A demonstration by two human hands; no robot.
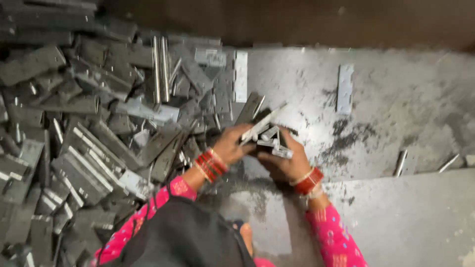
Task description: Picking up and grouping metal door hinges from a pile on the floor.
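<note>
My left hand (pixel 231 144) and my right hand (pixel 283 160) meet over the grey floor, both closed around a small bundle of grey metal hinge pieces (pixel 267 132) that stick out between the fingers. Red bangles ring both wrists, and pink patterned sleeves run down to the frame's lower edge. The bundle sits just right of a big heap of metal hinge plates (pixel 89 138). The frame is blurred, so the exact grip of each finger is unclear.
The heap of hinge plates and long metal pins (pixel 159 69) fills the left half. A single plate (pixel 345 88) lies on the floor at upper right, and two loose pins (pixel 401 163) lie by a floor step. A dark wall runs along the top.
</note>
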